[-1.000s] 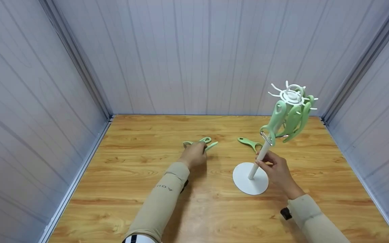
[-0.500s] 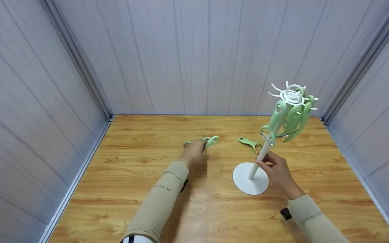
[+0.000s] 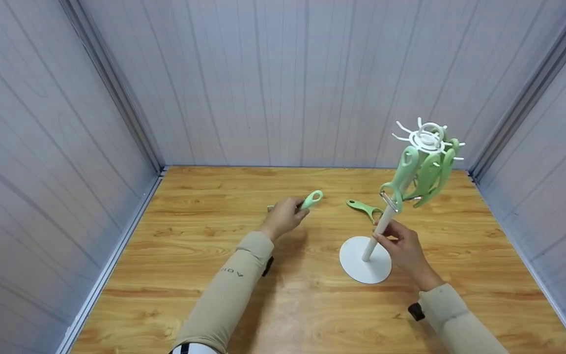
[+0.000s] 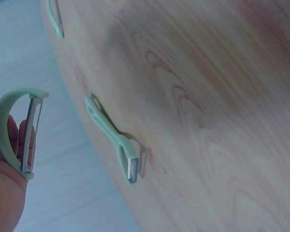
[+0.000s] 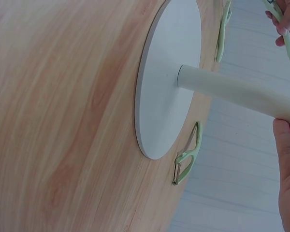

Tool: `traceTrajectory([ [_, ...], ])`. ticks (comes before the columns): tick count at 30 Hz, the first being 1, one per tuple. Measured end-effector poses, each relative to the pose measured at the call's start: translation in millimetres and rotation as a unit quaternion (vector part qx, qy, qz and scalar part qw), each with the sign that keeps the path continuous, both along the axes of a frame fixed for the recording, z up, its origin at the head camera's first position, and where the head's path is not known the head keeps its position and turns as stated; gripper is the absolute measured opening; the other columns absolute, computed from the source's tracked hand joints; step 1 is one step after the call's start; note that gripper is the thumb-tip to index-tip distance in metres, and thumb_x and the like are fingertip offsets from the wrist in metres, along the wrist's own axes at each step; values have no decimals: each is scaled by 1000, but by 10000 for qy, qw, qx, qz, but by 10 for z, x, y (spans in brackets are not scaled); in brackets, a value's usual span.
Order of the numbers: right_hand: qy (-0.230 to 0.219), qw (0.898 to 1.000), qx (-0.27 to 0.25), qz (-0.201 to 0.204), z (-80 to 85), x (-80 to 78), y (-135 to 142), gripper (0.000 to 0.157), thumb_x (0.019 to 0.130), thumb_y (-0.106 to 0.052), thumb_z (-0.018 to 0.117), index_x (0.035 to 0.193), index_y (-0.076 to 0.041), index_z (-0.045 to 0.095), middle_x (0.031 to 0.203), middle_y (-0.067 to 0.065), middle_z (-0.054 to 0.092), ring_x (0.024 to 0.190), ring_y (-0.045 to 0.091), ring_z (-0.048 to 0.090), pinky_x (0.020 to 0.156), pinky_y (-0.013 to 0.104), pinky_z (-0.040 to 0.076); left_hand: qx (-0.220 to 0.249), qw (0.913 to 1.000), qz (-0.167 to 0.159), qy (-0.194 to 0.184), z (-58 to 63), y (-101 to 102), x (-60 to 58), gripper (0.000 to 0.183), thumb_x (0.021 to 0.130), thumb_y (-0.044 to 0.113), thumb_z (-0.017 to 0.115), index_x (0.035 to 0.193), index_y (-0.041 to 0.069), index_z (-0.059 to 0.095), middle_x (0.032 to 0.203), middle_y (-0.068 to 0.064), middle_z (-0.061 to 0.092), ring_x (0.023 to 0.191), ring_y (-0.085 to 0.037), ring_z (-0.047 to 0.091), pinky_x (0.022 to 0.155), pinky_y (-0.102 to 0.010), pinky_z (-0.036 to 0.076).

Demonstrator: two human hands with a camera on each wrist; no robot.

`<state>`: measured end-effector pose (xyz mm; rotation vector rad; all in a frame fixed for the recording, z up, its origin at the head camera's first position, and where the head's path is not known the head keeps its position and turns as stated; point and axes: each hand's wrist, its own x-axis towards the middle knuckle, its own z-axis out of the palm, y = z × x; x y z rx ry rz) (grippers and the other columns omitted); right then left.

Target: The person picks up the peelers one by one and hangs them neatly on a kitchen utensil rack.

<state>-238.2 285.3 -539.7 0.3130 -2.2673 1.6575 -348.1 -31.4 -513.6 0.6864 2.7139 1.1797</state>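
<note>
My left hand (image 3: 284,217) grips a light green peeler (image 3: 311,198), its looped handle end pointing away to the right. The left wrist view shows that peeler's metal blade (image 4: 31,135), raised above the table. With thumb and fingers, my right hand (image 3: 403,246) holds the pole (image 3: 369,250) of a white stand that rises from a round base (image 3: 354,260). Several green peelers (image 3: 403,172) hang from the hooks at the stand's top (image 3: 427,140). A second peeler (image 4: 108,130) lies on the table, mostly covered by my left hand in the head view.
Another green peeler (image 3: 360,206) lies on the wooden table (image 3: 189,275) just behind the stand, left of its pole. Pale panel walls (image 3: 283,83) close off the back and both sides.
My left hand has picked up the peeler and raised it slightly from the table, its handle turning to point farther away. The right hand keeps its hold on the pole.
</note>
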Motion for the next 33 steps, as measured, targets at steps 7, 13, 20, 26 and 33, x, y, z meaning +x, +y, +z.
traceTrajectory([
  [7,-38,10000,48,-22,-10,-5,10,21,99,9,73,119,5,75,102,15,78,86,5,70,74,17,62,125,9995,-138,238,124,-3,43,33,112,16,63,142,2,69,128,-16,75,119,-29,74,105,-48,61],
  [13,-76,10000,52,-26,-8,-5,13,21,99,8,73,120,4,76,101,-1,78,87,5,70,74,17,62,338,9985,-221,357,235,0,51,33,112,16,63,141,1,70,126,-17,75,117,-29,74,103,-48,62],
  [20,-54,9999,99,-37,-6,-5,13,22,99,8,73,121,4,76,100,0,78,87,5,70,74,17,61,554,9961,-397,558,412,54,93,35,112,17,64,142,0,68,129,-18,74,121,-30,74,105,-45,62],
  [26,0,10000,43,-60,-18,-13,6,21,98,8,74,119,6,75,101,4,79,87,4,71,74,17,62,819,9915,-624,794,559,137,144,30,112,13,63,136,-3,70,120,-18,73,111,-31,74,98,-46,63],
  [33,44,9999,81,-54,-20,-17,3,20,99,8,73,118,5,74,100,-11,78,87,5,72,74,17,62,930,9860,-869,1079,709,228,199,29,112,13,63,134,-3,72,115,-16,74,100,-25,72,88,-38,62],
])
